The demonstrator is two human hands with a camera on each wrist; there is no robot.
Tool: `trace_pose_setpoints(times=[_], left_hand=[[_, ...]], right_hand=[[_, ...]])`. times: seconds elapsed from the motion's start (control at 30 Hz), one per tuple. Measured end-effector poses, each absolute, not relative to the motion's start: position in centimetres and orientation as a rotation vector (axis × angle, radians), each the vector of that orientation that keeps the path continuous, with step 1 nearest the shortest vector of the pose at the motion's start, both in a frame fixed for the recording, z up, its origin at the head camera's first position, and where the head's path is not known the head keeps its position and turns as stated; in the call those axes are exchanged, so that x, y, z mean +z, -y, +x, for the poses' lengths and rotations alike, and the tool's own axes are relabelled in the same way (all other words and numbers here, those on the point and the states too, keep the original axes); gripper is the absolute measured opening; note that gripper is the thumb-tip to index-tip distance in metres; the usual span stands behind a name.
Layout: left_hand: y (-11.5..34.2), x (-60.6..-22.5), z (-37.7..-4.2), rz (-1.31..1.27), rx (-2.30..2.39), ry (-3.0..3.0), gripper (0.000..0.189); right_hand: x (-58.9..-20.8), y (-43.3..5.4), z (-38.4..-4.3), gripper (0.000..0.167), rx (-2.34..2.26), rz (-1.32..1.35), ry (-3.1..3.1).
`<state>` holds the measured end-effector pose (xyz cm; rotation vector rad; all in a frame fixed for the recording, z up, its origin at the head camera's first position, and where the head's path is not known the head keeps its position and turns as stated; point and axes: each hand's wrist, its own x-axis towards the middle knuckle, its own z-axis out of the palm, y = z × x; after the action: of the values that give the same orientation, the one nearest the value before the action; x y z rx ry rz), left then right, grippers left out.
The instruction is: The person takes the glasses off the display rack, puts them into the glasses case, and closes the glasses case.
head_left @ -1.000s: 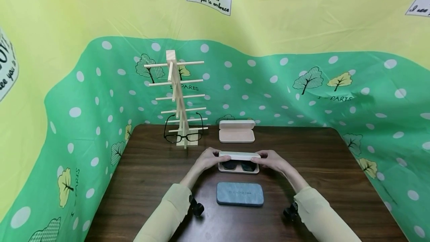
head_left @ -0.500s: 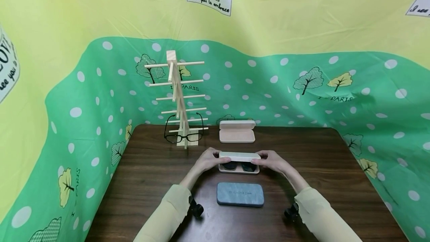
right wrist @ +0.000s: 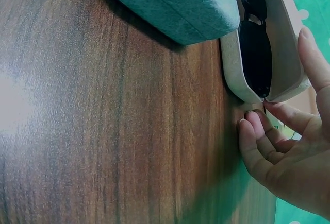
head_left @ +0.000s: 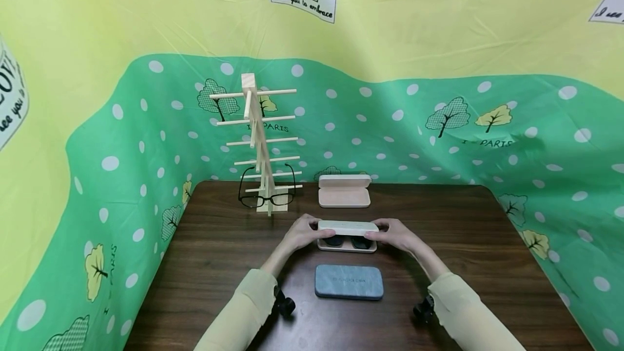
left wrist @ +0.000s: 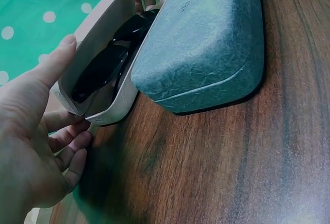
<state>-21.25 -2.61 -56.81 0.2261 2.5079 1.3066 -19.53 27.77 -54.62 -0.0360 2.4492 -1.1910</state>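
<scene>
A white glasses case point(head_left: 348, 228) lies near the middle of the table with its lid tilted partway down. Black sunglasses point(left wrist: 100, 72) rest inside it, their lenses showing under the lid. At the case's left end my left hand point(head_left: 303, 232) holds the lid, thumb at the front edge and fingers behind the end. My right hand point(head_left: 397, 233) grips the opposite end the same way, and in the right wrist view its thumb point(right wrist: 312, 54) lies along the lid's rim. Just in front sits a closed blue-grey glasses case point(head_left: 348, 281).
Behind stands a second pale glasses case point(head_left: 344, 196), opened flat with its lid up. To the back left, a wooden rack point(head_left: 263, 161) with several pegs bears black-framed glasses point(head_left: 266, 200). A patterned cloth point(head_left: 390, 123) backs the brown table point(head_left: 478, 253).
The white case's lid has tilted a little further down over the sunglasses, with both thumbs following it. Other things stay where they were.
</scene>
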Motion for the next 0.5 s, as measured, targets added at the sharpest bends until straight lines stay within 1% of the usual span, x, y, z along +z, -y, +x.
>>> trace_pose_setpoints(times=[0.3, 0.5], left_hand=[[2.71, -56.9, -21.09, 0.266, 1.293, -2.542, 0.075], [2.67, -57.1, -20.98, 0.278, 1.284, -2.556, 0.079]], right_hand=[[-54.69, -27.82, -19.54, 0.077, -1.192, -0.047, -2.465], [-54.89, -27.86, -19.53, 0.077, -1.173, -0.062, -2.489]])
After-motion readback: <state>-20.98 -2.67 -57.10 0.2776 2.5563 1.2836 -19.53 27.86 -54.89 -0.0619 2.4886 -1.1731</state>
